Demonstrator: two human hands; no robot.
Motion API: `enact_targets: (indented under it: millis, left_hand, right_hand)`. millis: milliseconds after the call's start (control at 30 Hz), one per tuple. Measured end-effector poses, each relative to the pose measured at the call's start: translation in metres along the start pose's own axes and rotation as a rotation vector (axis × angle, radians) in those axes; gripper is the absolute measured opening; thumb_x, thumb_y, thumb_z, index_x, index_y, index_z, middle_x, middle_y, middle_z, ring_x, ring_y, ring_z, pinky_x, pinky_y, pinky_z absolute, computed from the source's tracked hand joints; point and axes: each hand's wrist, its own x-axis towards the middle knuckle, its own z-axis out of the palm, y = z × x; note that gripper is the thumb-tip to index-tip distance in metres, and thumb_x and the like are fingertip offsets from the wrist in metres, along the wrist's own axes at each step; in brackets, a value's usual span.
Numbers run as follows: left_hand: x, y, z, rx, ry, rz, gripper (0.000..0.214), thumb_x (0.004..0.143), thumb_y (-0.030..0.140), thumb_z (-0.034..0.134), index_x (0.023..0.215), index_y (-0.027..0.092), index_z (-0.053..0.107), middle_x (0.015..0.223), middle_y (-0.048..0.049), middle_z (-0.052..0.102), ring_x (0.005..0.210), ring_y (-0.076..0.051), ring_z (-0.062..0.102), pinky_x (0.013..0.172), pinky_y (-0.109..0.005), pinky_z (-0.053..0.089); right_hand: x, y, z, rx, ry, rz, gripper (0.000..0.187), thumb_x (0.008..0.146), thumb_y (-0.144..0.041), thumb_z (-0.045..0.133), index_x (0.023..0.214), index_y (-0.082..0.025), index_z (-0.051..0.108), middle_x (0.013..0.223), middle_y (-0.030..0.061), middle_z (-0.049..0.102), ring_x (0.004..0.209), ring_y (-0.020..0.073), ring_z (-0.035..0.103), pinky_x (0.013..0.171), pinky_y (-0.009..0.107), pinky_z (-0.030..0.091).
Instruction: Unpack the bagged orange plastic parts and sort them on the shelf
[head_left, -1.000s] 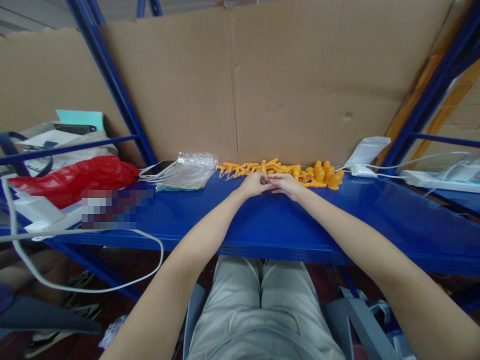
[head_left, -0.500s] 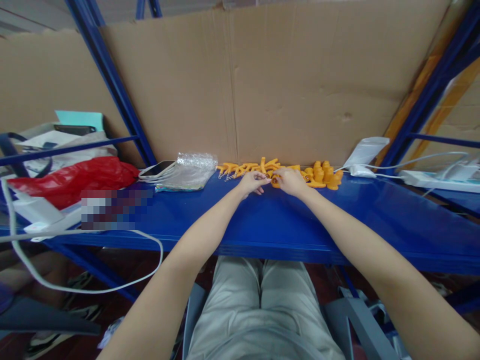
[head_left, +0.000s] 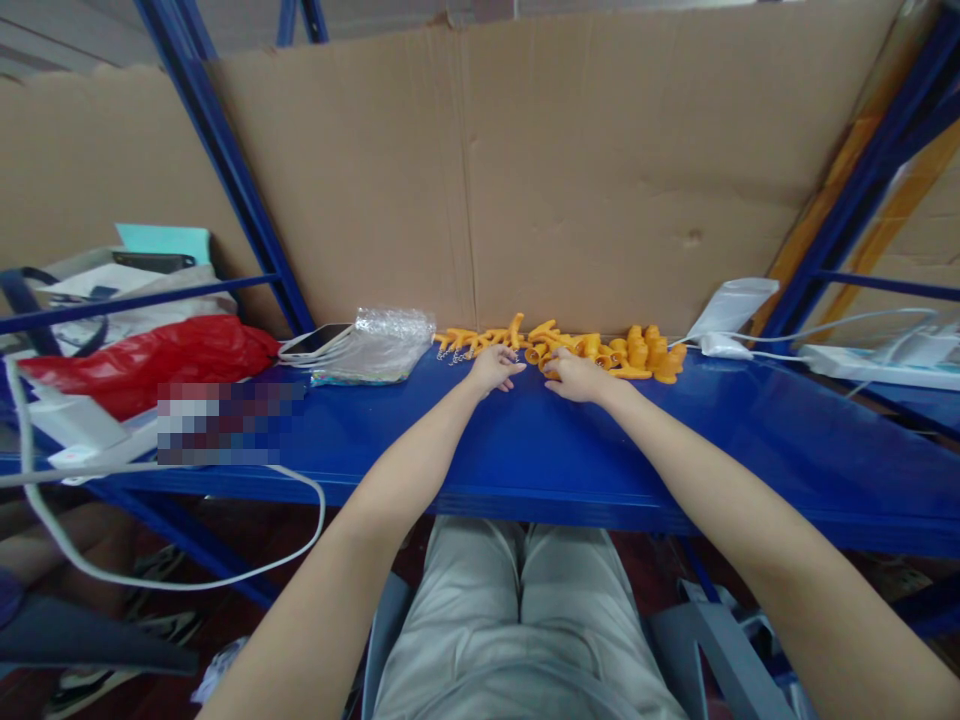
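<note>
Several small orange plastic pieces [head_left: 585, 347] lie in a row along the back of the blue shelf [head_left: 570, 450], against a cardboard wall [head_left: 570, 170]; some at the left carry short metal chains. My left hand [head_left: 491, 367] rests on the shelf just below the left pieces, fingers curled down, and whether anything is in them is hidden. My right hand [head_left: 574, 377] lies a little to its right, fingertips on an orange piece [head_left: 536, 355]. The two hands are slightly apart.
A clear plastic bag [head_left: 382, 342] and a phone [head_left: 319, 338] lie left of the pieces, with a red bag [head_left: 150, 362] and white cable [head_left: 180, 575] further left. A white pouch [head_left: 731, 300] and power strip [head_left: 877, 362] sit at right. Blue rack posts stand either side.
The hands, joined together a second ago, have moved up to the orange row and parted slightly. An orange piece now lies by my right fingertips.
</note>
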Motion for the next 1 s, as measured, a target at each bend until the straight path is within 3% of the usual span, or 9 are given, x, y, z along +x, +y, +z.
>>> enact_targets:
  millis: [100, 267, 467, 533, 767, 1000]
  left_hand:
    - [0.005, -0.005, -0.005, 0.060, 0.020, -0.004, 0.016, 0.087, 0.013, 0.069, 0.095, 0.015, 0.055, 0.058, 0.0102, 0.053, 0.036, -0.003, 0.050, 0.041, -0.014, 0.040]
    - [0.012, -0.012, -0.012, 0.131, 0.041, -0.015, 0.018, 0.086, 0.014, 0.071, 0.096, 0.013, 0.057, 0.057, 0.0084, 0.056, 0.037, -0.003, 0.049, 0.039, -0.014, 0.033]
    - [0.010, -0.005, -0.010, 0.240, 0.061, -0.091, 0.005, 0.092, 0.009, 0.058, 0.094, 0.013, 0.059, 0.064, 0.0039, 0.063, 0.037, -0.002, 0.046, 0.039, -0.013, 0.033]
    - [0.010, -0.004, -0.008, 0.265, 0.076, -0.100, 0.011, 0.092, 0.006, 0.052, 0.090, 0.014, 0.059, 0.066, 0.0033, 0.064, 0.037, -0.002, 0.046, 0.039, -0.013, 0.033]
    - [0.018, -0.009, -0.005, 0.375, 0.090, -0.055, 0.014, 0.089, 0.010, 0.054, 0.090, 0.014, 0.066, 0.068, -0.0010, 0.068, 0.040, -0.006, 0.050, 0.042, -0.016, 0.038]
    - [0.016, -0.012, -0.008, 0.229, 0.044, 0.007, 0.021, 0.089, 0.010, 0.058, 0.107, 0.013, 0.067, 0.097, -0.0046, 0.074, 0.046, -0.005, 0.057, 0.041, -0.016, 0.040]
  right_hand:
    - [-0.004, -0.010, -0.009, -0.097, -0.098, 0.063, 0.034, 0.093, -0.026, 0.054, 0.121, -0.015, 0.068, 0.134, 0.0189, 0.055, 0.115, 0.0313, 0.061, 0.096, 0.043, 0.049]
    - [-0.006, -0.019, -0.015, -0.115, -0.120, 0.096, 0.036, 0.093, -0.027, 0.055, 0.125, -0.019, 0.066, 0.139, 0.0170, 0.052, 0.121, 0.0327, 0.058, 0.096, 0.043, 0.050]
    - [-0.007, -0.022, -0.016, -0.119, -0.149, 0.100, 0.037, 0.095, -0.027, 0.051, 0.128, -0.018, 0.064, 0.141, 0.0173, 0.051, 0.126, 0.0328, 0.056, 0.099, 0.045, 0.048]
    - [-0.008, -0.022, -0.016, -0.117, -0.153, 0.096, 0.039, 0.095, -0.026, 0.050, 0.131, -0.017, 0.063, 0.143, 0.0176, 0.049, 0.129, 0.0332, 0.053, 0.101, 0.046, 0.048]
    - [-0.007, -0.021, -0.015, -0.110, -0.162, 0.090, 0.036, 0.095, -0.026, 0.051, 0.127, -0.017, 0.066, 0.143, 0.0184, 0.049, 0.127, 0.0347, 0.055, 0.101, 0.049, 0.047]
    - [-0.005, -0.018, -0.012, -0.113, -0.152, 0.074, 0.036, 0.095, -0.027, 0.050, 0.125, -0.017, 0.067, 0.142, 0.0182, 0.050, 0.125, 0.0344, 0.056, 0.101, 0.048, 0.048]
